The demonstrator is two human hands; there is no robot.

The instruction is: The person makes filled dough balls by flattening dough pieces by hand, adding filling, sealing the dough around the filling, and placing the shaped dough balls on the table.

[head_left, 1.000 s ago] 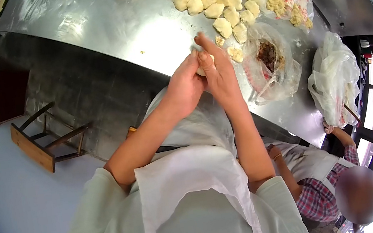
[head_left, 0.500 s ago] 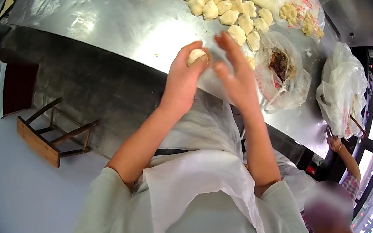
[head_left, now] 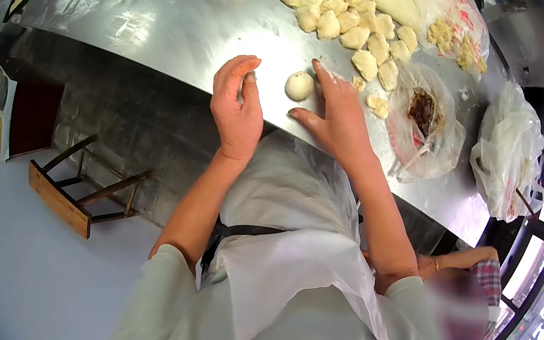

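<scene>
Resting on the surface (head_left: 180,29), the dough ball (head_left: 299,86) is now sitting out of the left hand (head_left: 239,111), just beside the right hand (head_left: 343,117). Both hands' fingers (head_left: 326,77) are standing apart from their thumbs, gripping nothing, so the ball is lying loose.

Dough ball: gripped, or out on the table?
Out on the metal table: the dough ball sits between the left hand and right hand, neither closed around it.

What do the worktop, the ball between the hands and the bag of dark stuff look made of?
Worktop: metal, perhaps steel; smooth grey with glaring reflections. Ball: probably dough; pale, smooth and fairly matte. Bag: likely thin plastic; crinkled, glossy and partly see-through.
</scene>
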